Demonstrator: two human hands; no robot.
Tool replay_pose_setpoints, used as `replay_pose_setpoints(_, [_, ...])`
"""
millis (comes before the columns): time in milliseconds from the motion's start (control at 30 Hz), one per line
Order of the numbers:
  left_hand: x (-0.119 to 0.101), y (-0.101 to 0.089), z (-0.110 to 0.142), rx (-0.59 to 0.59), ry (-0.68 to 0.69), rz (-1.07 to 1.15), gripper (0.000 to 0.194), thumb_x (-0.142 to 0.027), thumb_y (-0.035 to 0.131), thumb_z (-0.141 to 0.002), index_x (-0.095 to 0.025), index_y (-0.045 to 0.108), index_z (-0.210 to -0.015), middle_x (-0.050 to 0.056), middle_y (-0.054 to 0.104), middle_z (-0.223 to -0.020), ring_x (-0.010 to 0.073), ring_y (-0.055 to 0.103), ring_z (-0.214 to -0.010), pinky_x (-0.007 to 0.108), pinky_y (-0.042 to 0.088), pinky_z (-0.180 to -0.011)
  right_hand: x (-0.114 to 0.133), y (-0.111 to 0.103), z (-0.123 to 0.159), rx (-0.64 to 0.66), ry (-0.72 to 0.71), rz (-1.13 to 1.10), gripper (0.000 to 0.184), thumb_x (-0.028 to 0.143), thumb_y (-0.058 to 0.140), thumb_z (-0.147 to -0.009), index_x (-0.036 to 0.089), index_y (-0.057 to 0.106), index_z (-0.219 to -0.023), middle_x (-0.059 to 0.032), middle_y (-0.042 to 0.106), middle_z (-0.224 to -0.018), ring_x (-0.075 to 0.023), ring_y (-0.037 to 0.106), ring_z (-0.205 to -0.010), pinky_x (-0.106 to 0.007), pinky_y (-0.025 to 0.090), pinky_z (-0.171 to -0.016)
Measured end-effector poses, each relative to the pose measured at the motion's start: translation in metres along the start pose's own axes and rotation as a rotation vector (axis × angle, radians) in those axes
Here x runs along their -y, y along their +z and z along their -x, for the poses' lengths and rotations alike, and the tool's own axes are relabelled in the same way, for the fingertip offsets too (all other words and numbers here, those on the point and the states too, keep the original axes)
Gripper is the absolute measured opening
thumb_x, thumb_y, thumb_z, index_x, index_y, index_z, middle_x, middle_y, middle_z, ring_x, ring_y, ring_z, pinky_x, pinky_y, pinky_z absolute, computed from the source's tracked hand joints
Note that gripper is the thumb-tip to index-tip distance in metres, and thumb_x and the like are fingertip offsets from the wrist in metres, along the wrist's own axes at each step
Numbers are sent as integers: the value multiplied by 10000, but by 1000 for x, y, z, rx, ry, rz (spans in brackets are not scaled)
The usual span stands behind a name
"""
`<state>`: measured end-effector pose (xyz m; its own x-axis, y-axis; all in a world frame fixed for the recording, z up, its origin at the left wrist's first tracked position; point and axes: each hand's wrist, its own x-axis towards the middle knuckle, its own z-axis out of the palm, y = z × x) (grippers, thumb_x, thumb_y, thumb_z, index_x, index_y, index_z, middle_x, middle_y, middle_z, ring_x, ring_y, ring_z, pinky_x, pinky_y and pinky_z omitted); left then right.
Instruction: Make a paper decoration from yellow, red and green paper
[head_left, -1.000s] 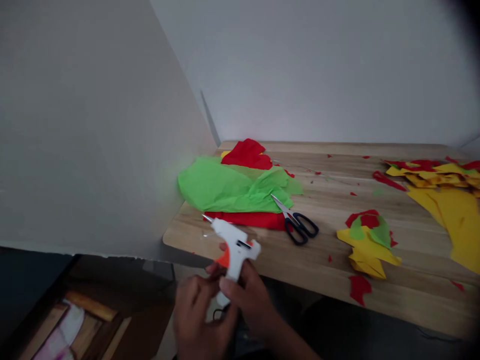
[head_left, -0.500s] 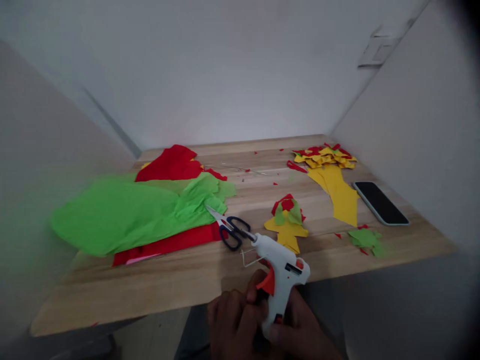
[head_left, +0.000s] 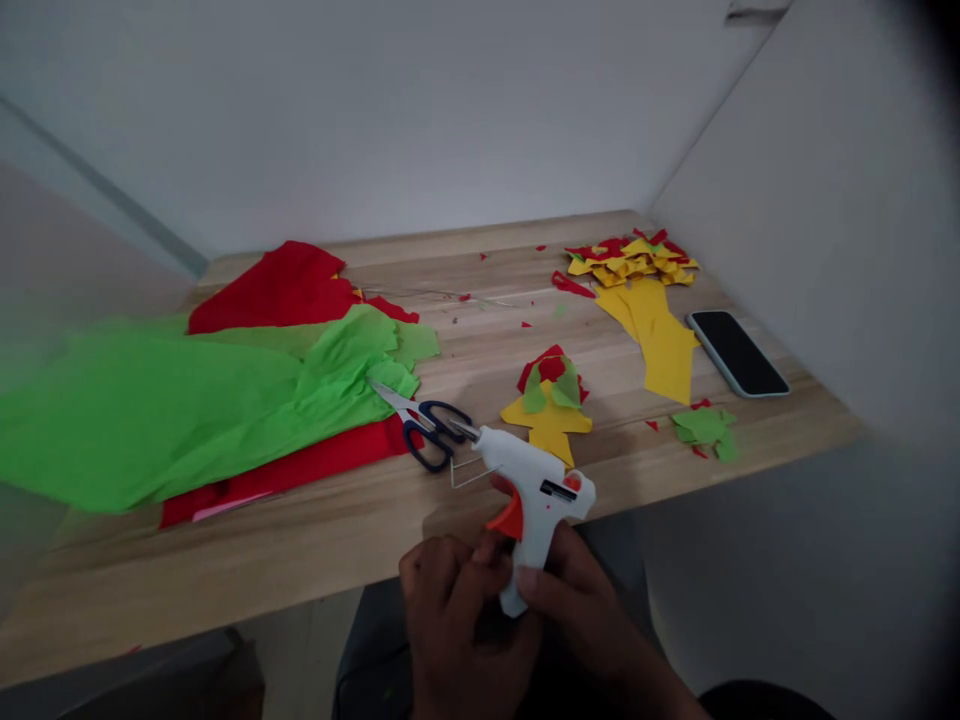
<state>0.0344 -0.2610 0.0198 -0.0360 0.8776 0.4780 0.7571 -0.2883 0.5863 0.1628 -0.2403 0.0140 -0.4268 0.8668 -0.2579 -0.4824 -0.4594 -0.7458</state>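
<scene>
A white glue gun with an orange trigger is held over the table's front edge, its nozzle pointing up and left. My right hand is wrapped round its handle from the right, thumb along the handle. My left hand is curled against the handle's left side below the trigger; its fingertips are partly hidden. Just beyond the nozzle lie scissors with dark blue handles, their blades on green crepe paper. Behind the gun rests a yellow paper cutout with red and green pieces on top.
Red paper lies behind the green sheet, and a red strip in front. Yellow strips, a pile of cut pieces, green scraps and a phone are on the right. Walls border the wooden table.
The view has shifted, so the table and its things sit higher and further left. Both hands stay at the glue gun, which appears slightly higher and left in the picture.
</scene>
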Motion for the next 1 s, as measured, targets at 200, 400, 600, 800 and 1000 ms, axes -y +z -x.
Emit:
replay_pose_setpoints(200, [6,-9,-25,194,218,238,185,-370,532,-937,-237,660,-954,63,669,-882,188,623,-810,328,489,-700,14,-5,-4,-450,-255,21,264,467,669,-838,210,628,-877,28,575,-579,-130,533,-519,-249,434,-519])
replay_pose_setpoints(400, [34,18,-143,304,265,228,206,-296,475,-964,-197,634,-878,32,657,-823,163,603,-790,300,465,-742,57,-53,7,-574,-488,160,340,534,603,-853,201,658,-892,67,443,-473,-118,467,-416,-241,382,-434])
replay_pose_setpoints(600, [62,91,-193,643,542,39,152,-283,563,-895,-204,670,-967,49,670,-980,195,595,-931,333,430,-850,76,-75,13,-801,-193,562,455,602,651,-798,149,694,-806,38,497,-424,-128,503,-388,-235,361,-397])
replay_pose_setpoints(800, [75,95,-178,636,561,-99,215,-376,592,-886,-242,707,-1007,68,661,-1012,235,581,-951,388,416,-872,91,-65,-7,-828,-7,921,521,630,652,-757,175,575,-517,-3,508,-394,-107,447,-381,-239,332,-398])
replay_pose_setpoints(1000, [74,101,-178,590,497,-121,192,-255,499,-911,-203,683,-901,64,682,-920,219,587,-885,376,428,-834,95,-63,-27,-720,-20,1216,452,548,609,-835,186,552,-571,6,529,-471,-119,478,-452,-239,327,-432])
